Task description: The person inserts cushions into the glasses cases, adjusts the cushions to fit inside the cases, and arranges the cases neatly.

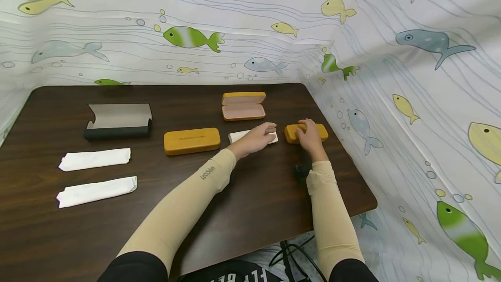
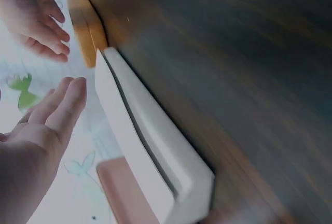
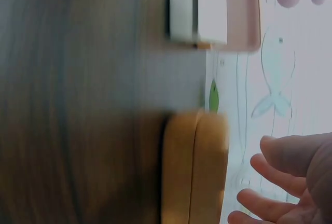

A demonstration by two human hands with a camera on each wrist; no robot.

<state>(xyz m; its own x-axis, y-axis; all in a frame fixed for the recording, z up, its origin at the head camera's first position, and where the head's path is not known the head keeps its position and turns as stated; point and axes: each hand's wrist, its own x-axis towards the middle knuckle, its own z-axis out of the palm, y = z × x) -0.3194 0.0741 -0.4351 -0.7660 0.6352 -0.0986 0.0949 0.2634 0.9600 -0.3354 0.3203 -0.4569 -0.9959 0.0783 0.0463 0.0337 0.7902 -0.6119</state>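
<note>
In the head view my left hand [image 1: 255,139] is over a long white folded piece [image 1: 236,136] on the dark table. The left wrist view shows that hand's fingers extended and apart from the white piece [image 2: 155,130], which has a flat upper layer over a rounded lower one. At the table's right side, my right hand [image 1: 311,136] is over a closed yellow glasses case [image 1: 291,134]. Seen from the right wrist, its fingers are spread and loosely bent beside the case [image 3: 194,172], with a gap between. Behind the white piece stands an open yellow glasses case [image 1: 244,111] with a pink lining.
Another closed yellow case [image 1: 192,141] lies left of the white piece. Farther left are an open dark case [image 1: 119,121] with a grey lining and two folded white cloths [image 1: 95,159]. A fish-patterned curtain [image 1: 235,21] borders the table [image 1: 188,103] behind and to the right.
</note>
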